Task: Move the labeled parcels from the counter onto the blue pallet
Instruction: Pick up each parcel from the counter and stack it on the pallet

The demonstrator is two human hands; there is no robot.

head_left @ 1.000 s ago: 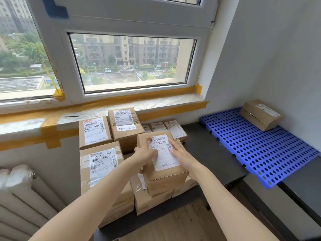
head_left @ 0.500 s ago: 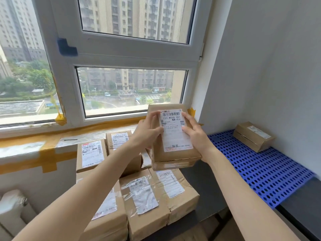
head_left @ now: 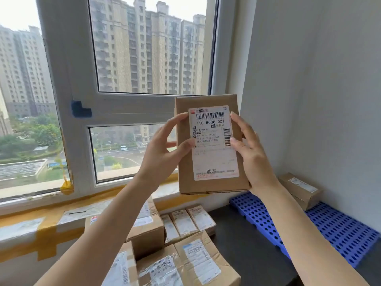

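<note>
I hold a brown cardboard parcel (head_left: 208, 182) with a white shipping label up at chest height in front of the window, label facing me. My left hand (head_left: 165, 147) grips its left edge, thumb on the label. My right hand (head_left: 249, 149) grips its right edge. The blue pallet (head_left: 338, 230) lies on the dark counter at the lower right, with one labeled parcel (head_left: 299, 188) on its far end by the wall. Several more labeled parcels (head_left: 195, 263) sit stacked on the counter below my arms.
The dark counter (head_left: 243, 244) shows between the stack and the pallet. A window sill with yellow tape (head_left: 41, 226) runs behind the stack. A white wall (head_left: 319, 100) borders the pallet on the right.
Both hands lifted the parcel off the stack and raised it upright before the window. The view tilted upward.
</note>
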